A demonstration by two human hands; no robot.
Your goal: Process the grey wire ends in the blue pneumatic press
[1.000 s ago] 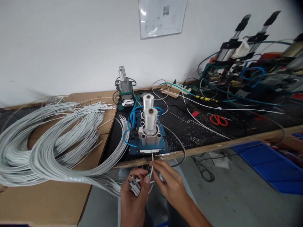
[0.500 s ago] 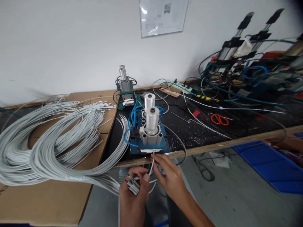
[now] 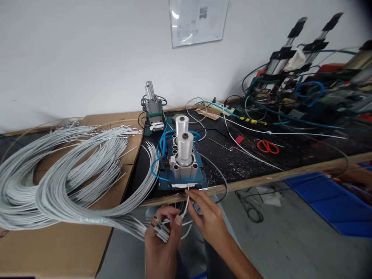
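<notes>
My left hand (image 3: pixel 162 242) is closed around a bundle of white cable ends (image 3: pixel 158 229) below the table edge. My right hand (image 3: pixel 207 217) pinches a single white cable (image 3: pixel 186 201) and holds its tip up against the front slot of a small pneumatic press (image 3: pixel 183 164), a blue-based unit with two silver cylinders at the table's front edge. The bundle leads left into big coils of grey-white cables (image 3: pixel 58 170) lying on cardboard.
A second, smaller press (image 3: pixel 153 110) stands behind the first. Orange scissors (image 3: pixel 267 147), a power strip (image 3: pixel 221 107) and loose wires lie on the black table top. Tangled pneumatic machines (image 3: pixel 305 81) fill the back right. Blue bins (image 3: pixel 325 197) sit on the floor at right.
My right hand has moved the single cable up from beside my left hand to the press's front slot. My left hand has sunk slightly with its bundle.
</notes>
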